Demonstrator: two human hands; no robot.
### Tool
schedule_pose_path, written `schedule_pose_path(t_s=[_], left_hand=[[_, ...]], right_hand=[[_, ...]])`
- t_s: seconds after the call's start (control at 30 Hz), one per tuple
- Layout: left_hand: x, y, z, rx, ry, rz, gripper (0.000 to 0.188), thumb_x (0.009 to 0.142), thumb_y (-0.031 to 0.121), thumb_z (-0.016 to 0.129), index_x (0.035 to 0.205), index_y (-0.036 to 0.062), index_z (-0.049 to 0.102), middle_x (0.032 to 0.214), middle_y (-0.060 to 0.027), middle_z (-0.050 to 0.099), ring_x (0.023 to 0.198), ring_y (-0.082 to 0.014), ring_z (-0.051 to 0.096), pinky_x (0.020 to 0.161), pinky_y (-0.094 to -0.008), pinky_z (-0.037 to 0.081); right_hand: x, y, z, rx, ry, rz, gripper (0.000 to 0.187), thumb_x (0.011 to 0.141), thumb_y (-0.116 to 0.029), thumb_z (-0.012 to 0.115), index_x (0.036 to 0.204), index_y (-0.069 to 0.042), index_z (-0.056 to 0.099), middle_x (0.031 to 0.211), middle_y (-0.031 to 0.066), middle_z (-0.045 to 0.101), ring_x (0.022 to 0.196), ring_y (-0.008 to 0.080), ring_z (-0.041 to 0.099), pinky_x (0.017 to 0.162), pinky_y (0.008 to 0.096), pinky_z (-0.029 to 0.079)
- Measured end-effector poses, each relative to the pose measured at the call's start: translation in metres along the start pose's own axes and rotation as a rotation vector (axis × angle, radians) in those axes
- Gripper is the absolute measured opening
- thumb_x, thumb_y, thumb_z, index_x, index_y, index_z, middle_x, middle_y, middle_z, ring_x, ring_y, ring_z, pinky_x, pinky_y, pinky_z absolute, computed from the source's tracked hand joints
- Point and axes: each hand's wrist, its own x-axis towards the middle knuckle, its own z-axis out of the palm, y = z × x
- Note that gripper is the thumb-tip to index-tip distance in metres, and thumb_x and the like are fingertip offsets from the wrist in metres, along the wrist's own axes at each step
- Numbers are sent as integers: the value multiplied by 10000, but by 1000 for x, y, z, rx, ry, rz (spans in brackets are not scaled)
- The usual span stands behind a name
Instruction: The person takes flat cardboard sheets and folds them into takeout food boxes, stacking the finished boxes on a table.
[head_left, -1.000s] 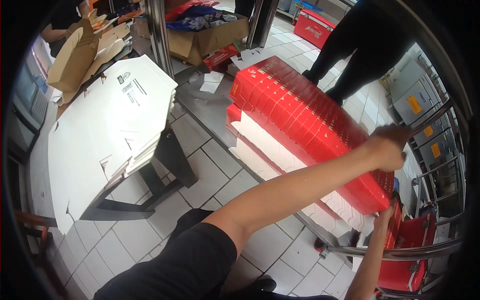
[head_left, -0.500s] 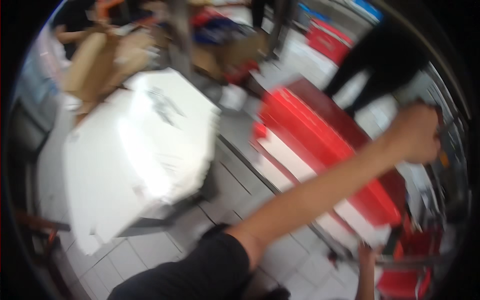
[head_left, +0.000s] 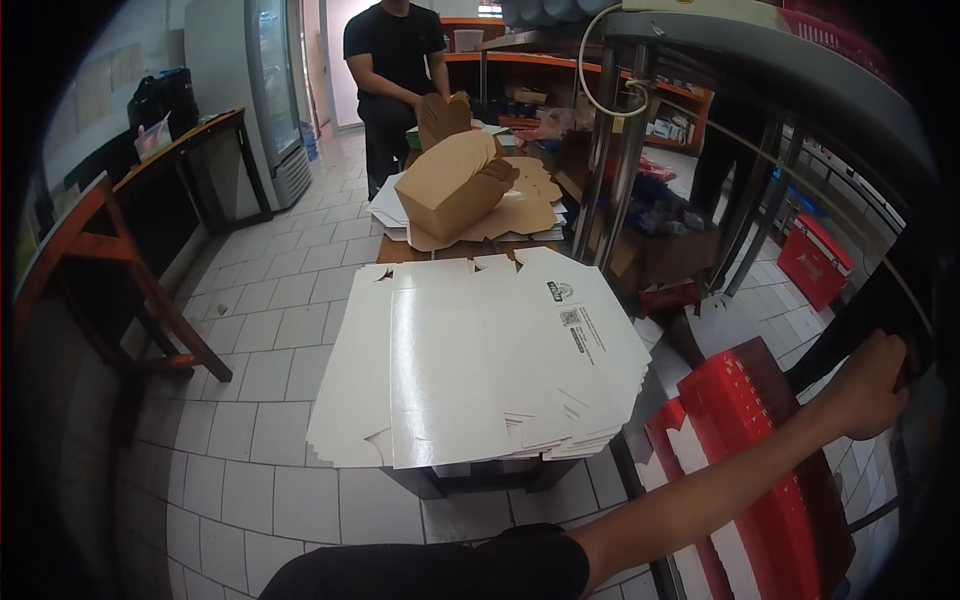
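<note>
White floor tiles [head_left: 270,330] run through a cramped kitchen workroom, with a dark counter [head_left: 190,140] and a glass-door fridge [head_left: 275,80] along the left wall. At centre, a stack of flat white cartons [head_left: 480,370] covers a small table; since a second ago the view has swung away from the red cartons and now takes this stack head-on, so attention has shifted left while the arm remains out to the right. Behind the stack, brown boxes [head_left: 460,185], one folded up and others flat, lie before a person in black [head_left: 395,60] who handles one. Steel shelf legs [head_left: 610,140] rise just right of centre, close beside the table. A red crate [head_left: 815,260] sits on the floor further back. At lower right, the pile of flat red cartons [head_left: 760,470] lies under the outstretched forearm. The right hand [head_left: 865,385] is now past the pile's far edge, curled at a dark edge by the frame's rim; whether it grips anything cannot be told. The left hand is out of view. Shelf legs and table crowd the reach.
</note>
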Motion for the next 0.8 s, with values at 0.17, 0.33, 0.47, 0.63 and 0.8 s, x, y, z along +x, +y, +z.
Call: schedule_pose_path(t_s=[0.17,0.33,0.47,0.63,0.8], left_hand=[[-3,19,1,-25,-88,29,215,783,85,599,946,-52,571,962,-226,555,979,-361,533,859,-422,461],[-8,32,-9,-13,-133,12,151,774,77,620,856,-49,613,909,-216,601,986,-356,537,871,-419,468],[-3,31,0,-31,-133,87,127,765,75,625,790,-50,622,889,-221,620,986,-359,541,860,-423,476],[-7,25,-2,-10,-119,103,131,749,69,627,749,-63,619,877,-237,624,984,-365,551,851,-423,480],[-1,34,-5,22,-284,44,145,752,78,620,758,-67,615,878,-249,617,991,-372,551,853,-428,481]], right_hand=[[28,-3,-31,-268,-20,-282,598,943,-311,578,1385,-8,313,1256,227,453,1066,304,492,804,394,516],[26,-6,-4,14,98,-158,533,870,-120,640,1322,14,391,1161,174,510,924,222,520,712,320,505],[38,-5,-15,-95,154,-137,529,842,-142,637,1303,8,425,1142,146,526,933,215,516,673,308,501],[30,-14,38,250,-99,230,659,823,-276,645,1359,-4,376,1241,171,482,1016,261,509,680,345,515],[76,8,40,171,26,5,804,789,-325,678,1412,7,291,1417,217,347,1226,364,428,978,475,442]])
